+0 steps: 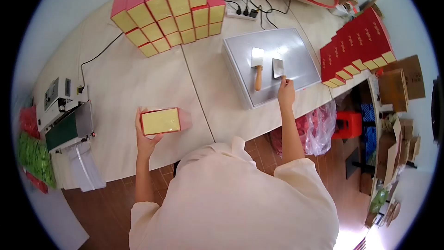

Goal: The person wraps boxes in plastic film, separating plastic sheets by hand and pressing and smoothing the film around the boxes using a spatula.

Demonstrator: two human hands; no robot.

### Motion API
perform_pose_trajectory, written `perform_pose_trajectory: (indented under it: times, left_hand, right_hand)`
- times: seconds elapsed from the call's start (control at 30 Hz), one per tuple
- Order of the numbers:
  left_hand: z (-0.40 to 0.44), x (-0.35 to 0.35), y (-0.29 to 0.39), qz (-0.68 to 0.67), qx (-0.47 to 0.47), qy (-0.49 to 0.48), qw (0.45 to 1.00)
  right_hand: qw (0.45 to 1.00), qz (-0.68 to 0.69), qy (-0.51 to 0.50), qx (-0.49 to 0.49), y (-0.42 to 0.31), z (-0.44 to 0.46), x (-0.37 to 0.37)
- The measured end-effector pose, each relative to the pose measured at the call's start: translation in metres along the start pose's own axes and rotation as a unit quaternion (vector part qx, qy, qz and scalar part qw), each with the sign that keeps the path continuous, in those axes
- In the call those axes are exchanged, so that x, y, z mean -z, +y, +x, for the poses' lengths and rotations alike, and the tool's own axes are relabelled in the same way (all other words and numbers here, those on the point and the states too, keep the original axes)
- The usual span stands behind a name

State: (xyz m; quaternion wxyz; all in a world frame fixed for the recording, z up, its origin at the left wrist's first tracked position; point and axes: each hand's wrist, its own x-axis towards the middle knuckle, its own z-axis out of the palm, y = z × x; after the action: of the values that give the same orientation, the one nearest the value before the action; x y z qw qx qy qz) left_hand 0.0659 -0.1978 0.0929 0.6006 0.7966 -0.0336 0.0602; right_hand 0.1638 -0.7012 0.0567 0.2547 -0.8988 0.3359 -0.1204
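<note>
My left hand (pixel 145 140) grips a red box with a pale yellow end (pixel 160 121) at the table's front edge, thumb below and fingers along its left side. Loose clear film sticks out from the box's right end. Over the silver flat-topped plate (pixel 296 48), my right hand (pixel 286 91) is closed around the handle of a scraper (pixel 278 67), whose metal blade is on or just above the surface; I cannot tell which. Left of it, a second scraper (pixel 257 78) with a wooden handle lies on the plate.
Stacked red and yellow boxes (pixel 171 4) stand at the back, and more red boxes (pixel 356 51) line the right side. A sealing machine (pixel 69 111) sits on the left. Cables run to a power strip (pixel 242 14). Beneath the table's right edge are plastic bags (pixel 319 127) and a red stool (pixel 348 125).
</note>
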Motion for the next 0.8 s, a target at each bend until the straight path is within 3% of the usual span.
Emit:
perform_pose_trajectory:
  times: [0.1,0.17,0.2,0.27,0.37,0.4,0.43,0.5,0.57,0.63,0.7,0.77,0.8]
  left_hand:
    - [0.003,0.0,0.005,0.009,0.006,0.002,1.0]
    - [0.003,-0.005,0.004,0.026,-0.013,0.018,0.999]
    - [0.002,-0.008,0.002,0.03,-0.01,0.035,0.999]
    - [-0.005,-0.02,-0.006,0.085,-0.011,0.076,0.993]
    - [-0.014,-0.063,0.0,0.008,0.037,0.18,0.983]
    - [-0.019,-0.077,-0.014,0.101,0.042,0.21,0.972]
    - [-0.023,-0.088,-0.02,0.103,0.044,0.211,0.971]
    - [-0.03,-0.109,-0.022,0.136,0.056,0.235,0.961]
    - [-0.046,-0.11,-0.01,0.175,0.035,0.232,0.956]
    - [-0.065,-0.102,0.002,0.194,0.112,0.097,0.97]
    - [-0.076,-0.099,0.012,0.193,0.091,0.095,0.972]
    - [-0.084,-0.094,0.021,0.045,0.096,0.044,0.993]
    - [-0.082,-0.09,0.028,0.045,0.098,0.043,0.993]
  right_hand:
    - [1.0,-0.006,-0.023,-0.002,-0.005,-0.007,-0.005]
    - [0.968,-0.121,0.149,0.161,-0.003,-0.018,-0.018]
    - [0.968,-0.116,0.14,0.173,-0.02,-0.03,-0.01]
    - [0.949,-0.051,0.115,0.289,-0.066,-0.064,0.015]
    - [0.911,0.175,-0.191,0.321,-0.079,-0.117,-0.021]
    - [0.875,0.21,-0.309,0.308,-0.088,-0.142,-0.032]
    - [0.817,0.264,-0.439,0.266,-0.101,-0.167,-0.032]
    - [0.746,0.289,-0.56,0.214,-0.128,-0.206,-0.026]
    - [0.722,0.354,-0.551,0.223,-0.131,-0.227,-0.055]
    - [0.694,0.419,-0.539,0.228,-0.137,-0.227,-0.064]
    - [0.642,0.422,-0.613,0.186,-0.156,-0.211,-0.062]
    - [0.64,0.396,-0.637,0.167,-0.172,-0.197,-0.056]
    - [0.644,0.378,-0.646,0.158,-0.177,-0.191,-0.057]
